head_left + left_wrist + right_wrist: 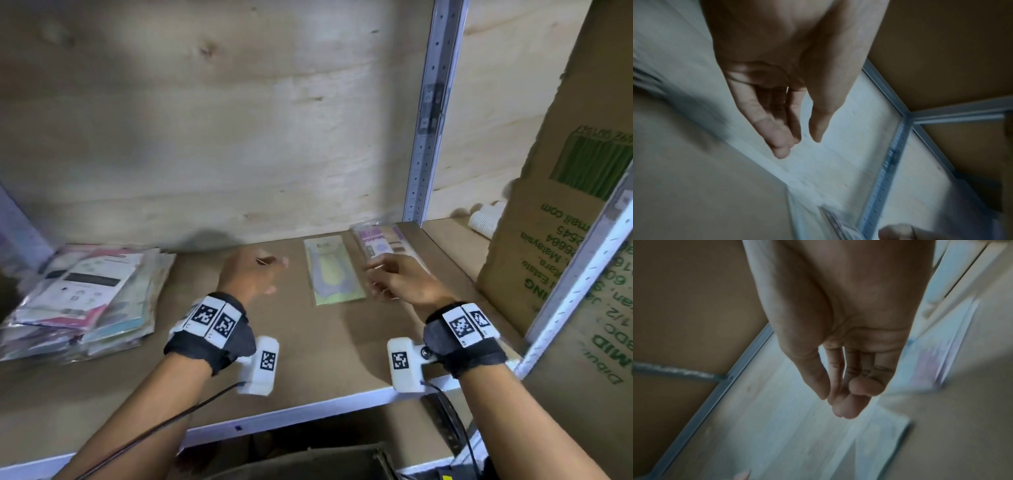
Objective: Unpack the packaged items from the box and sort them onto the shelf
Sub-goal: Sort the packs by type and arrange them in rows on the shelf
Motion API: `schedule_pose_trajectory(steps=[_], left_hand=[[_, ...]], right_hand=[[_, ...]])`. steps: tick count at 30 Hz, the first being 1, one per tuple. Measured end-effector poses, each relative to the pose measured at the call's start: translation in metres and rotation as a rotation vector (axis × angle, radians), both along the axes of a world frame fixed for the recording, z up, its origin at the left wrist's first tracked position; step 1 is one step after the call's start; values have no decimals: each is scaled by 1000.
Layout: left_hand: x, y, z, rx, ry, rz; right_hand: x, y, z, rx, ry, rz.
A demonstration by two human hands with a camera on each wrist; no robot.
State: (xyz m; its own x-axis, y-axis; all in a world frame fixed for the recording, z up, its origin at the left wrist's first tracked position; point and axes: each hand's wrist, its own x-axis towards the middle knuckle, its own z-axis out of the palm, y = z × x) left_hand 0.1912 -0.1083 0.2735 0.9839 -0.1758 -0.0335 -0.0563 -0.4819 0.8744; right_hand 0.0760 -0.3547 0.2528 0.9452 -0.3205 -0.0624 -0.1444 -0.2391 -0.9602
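Both my hands hang relaxed and hold nothing; the flat yellow-green plastic packet (334, 270) lies between them, long axis front-to-back, nearer my right hand (402, 279) than my left hand (251, 274)

Shelf (178, 387): packet stack (82, 294) at 9 o'clock; green packet (334, 274), purple packet (380, 245) at 1 o'clock; box (561, 240) at 3 o'clock.

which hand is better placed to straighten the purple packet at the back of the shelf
Right, probably. The right hand is empty and hovers right beside the purple packet; the left hand, also empty, sits beyond the green packet.
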Motion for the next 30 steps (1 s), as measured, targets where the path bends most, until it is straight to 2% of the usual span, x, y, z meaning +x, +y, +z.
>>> schedule_pose_trajectory(steps=[7,11,16,19,21,25,30], left_hand=[[24,149,5,-148,-46,243],[26,219,9,-132,-95,337],[14,268,8,-56,-129,364],[10,281,4,-63,-131,363],[10,287,2,-46,-133,360],[11,294,-3,-13,-117,349],[12,286,-5,31,-94,315]], right_hand=[[58,134,-2,-32,63,353],[106,218,1,-27,134,477],[157,311,-3,-71,192,475],[183,347,-10,-189,180,400],[197,360,-18,-282,170,365],[209,361,-36,-285,202,273],[203,340,-39,-312,271,350]])
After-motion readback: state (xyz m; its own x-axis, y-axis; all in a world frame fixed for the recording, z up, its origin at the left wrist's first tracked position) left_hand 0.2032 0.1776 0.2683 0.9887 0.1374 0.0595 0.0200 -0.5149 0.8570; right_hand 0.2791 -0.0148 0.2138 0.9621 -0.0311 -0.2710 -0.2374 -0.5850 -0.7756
